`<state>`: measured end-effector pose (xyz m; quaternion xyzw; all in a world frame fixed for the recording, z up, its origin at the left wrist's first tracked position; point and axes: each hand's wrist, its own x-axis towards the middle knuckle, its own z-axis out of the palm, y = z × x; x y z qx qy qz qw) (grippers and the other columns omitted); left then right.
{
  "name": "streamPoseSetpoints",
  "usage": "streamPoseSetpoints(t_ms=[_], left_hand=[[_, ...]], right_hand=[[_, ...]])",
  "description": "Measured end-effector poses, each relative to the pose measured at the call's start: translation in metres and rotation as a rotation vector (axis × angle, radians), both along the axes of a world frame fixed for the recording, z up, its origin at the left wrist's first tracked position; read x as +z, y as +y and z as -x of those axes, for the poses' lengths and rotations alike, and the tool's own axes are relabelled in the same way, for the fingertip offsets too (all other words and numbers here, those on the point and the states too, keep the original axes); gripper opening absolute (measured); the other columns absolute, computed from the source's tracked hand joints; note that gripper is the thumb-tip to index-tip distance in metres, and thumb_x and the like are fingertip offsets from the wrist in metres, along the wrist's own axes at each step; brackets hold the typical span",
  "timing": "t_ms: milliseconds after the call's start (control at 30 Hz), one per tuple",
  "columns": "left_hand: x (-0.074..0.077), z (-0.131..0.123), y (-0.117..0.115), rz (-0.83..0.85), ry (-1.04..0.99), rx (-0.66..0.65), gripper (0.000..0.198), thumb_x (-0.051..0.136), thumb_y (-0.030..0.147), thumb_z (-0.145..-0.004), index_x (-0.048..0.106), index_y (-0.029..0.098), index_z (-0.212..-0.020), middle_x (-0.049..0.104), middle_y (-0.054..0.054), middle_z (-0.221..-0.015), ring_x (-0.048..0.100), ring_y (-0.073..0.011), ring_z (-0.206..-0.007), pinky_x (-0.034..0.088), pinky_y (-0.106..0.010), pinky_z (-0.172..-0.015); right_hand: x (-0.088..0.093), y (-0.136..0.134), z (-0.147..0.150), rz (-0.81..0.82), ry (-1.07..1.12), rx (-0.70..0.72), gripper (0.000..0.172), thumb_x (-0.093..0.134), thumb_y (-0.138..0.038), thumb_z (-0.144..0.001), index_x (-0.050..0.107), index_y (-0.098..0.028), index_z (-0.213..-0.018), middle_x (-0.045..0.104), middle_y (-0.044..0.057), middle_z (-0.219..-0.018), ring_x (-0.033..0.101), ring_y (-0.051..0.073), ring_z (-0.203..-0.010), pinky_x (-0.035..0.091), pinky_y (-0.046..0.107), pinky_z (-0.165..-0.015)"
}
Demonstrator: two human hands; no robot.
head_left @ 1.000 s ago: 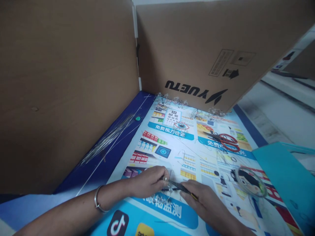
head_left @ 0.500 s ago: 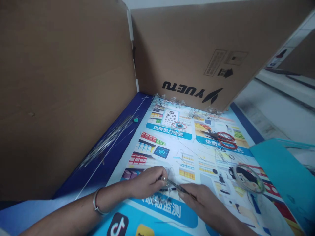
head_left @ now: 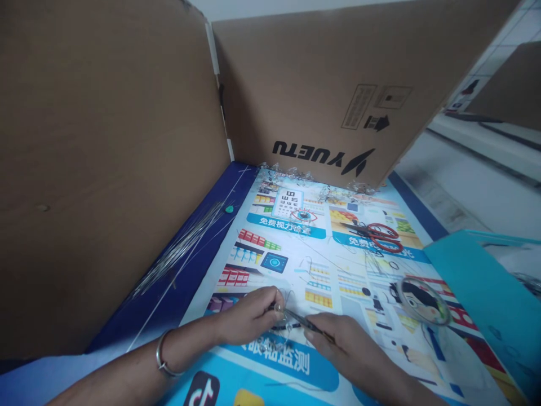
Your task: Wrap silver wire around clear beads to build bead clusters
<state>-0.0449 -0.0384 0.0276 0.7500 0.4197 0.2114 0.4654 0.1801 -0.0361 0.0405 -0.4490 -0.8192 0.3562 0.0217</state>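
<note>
Left hand point(head_left: 252, 316) pinches a small shiny piece point(head_left: 278, 308) at its fingertips, right hand point(head_left: 340, 341) grips slim pliers point(head_left: 307, 323) — their long axis slants forward-left to the piece, which sits between the hands, nearer the left — tip contact unclear.

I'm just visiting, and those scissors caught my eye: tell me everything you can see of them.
The scissors have red loop handles and dark, metal-looking blades. They lie on the printed sheet, blades toward the picture's left, loops toward its right, beyond the left hand and right hand; neither touches them. Wire bits lie near the handles; whether they touch, or the blades stand open, I cannot tell.
</note>
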Motion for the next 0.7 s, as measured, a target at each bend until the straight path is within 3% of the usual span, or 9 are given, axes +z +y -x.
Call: streamPoseSetpoints(t_ms=[133,500,700], left_hand=[[-0.004,0.000,-0.002,0.000,-0.018,0.029,0.007,0.040,0.020,-0.088,0.043,0.019,-0.082,0.047,0.001,-0.078,0.043,-0.0129,-0.071,0.037,-0.024,-0.066],[-0.009,0.001,-0.005,0.026,-0.065,0.115,0.006,0.041,0.016,-0.086,0.043,0.018,-0.081,0.047,0.001,-0.078,0.043,-0.0132,-0.072,0.036,-0.024,-0.067],[-0.004,0.000,-0.007,0.049,-0.073,0.154,0.007,0.041,0.020,-0.087,0.044,0.018,-0.081,0.045,0.001,-0.076,0.042,-0.0135,-0.071,0.036,-0.024,-0.066]], right_hand=[[-0.003,0.000,-0.003,-0.051,0.006,0.017,0.031,0.038,-0.039,-0.092,0.063,-0.021,-0.092,0.065,0.005,-0.080,0.059,0.019,-0.073,0.041,0.026,-0.065],[-0.001,0.006,-0.018,-0.058,-0.024,-0.001,0.028,0.041,-0.037,-0.091,0.063,-0.023,-0.100,0.067,0.005,-0.092,0.061,0.021,-0.084,0.043,0.028,-0.070],[0.000,0.004,-0.026,-0.023,-0.039,-0.005,0.027,0.040,-0.036,-0.091,0.063,-0.021,-0.086,0.065,0.004,-0.081,0.059,0.019,-0.074,0.041,0.027,-0.063]])
